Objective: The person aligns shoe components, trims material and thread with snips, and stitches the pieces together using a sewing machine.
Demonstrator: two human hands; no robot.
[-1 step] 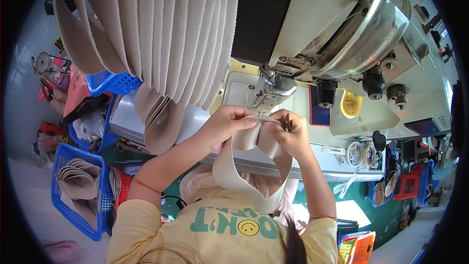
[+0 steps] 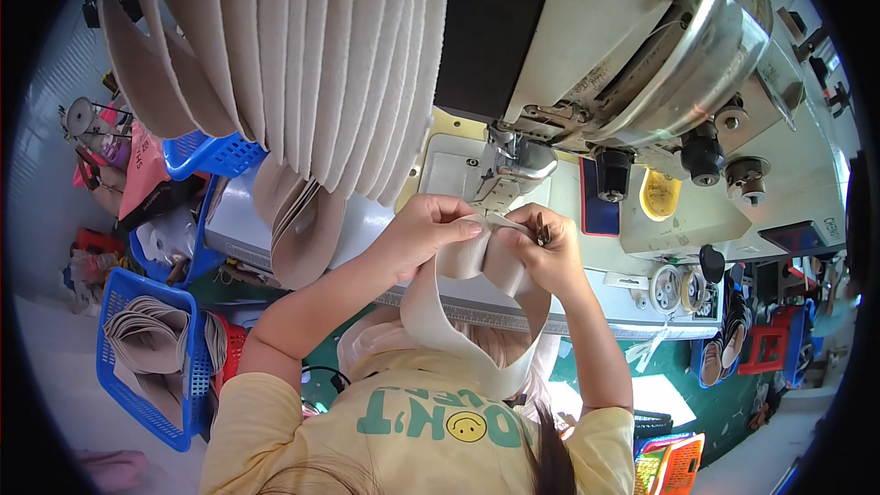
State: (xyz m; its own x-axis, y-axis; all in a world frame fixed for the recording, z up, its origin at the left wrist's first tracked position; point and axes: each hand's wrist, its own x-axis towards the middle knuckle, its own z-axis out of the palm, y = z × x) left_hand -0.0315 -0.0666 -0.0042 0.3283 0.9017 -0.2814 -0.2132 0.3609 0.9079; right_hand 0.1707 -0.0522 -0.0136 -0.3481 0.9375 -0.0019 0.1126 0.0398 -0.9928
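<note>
A wide beige fabric strip (image 2: 431,316) hangs in a loop in front of my chest, its two ends brought together near the sewing machine's presser foot (image 2: 502,191). My left hand (image 2: 438,231) pinches the left end between thumb and fingers. My right hand (image 2: 547,252) pinches the other end. A small dark metal tool (image 2: 543,228) sticks out from among the right fingers; its kind cannot be made out. The sewing machine (image 2: 632,46) stands just beyond my hands. Whether the strip ends lie under the foot is hidden by my fingers.
A thick row of beige strips (image 2: 302,64) hangs at the upper left, with folded strips (image 2: 307,238) below it. A ruler (image 2: 477,313) runs along the table's front edge. Blue baskets (image 2: 190,376) stand at the left. A yellow dish (image 2: 660,194) and tape rolls (image 2: 665,289) lie at the right.
</note>
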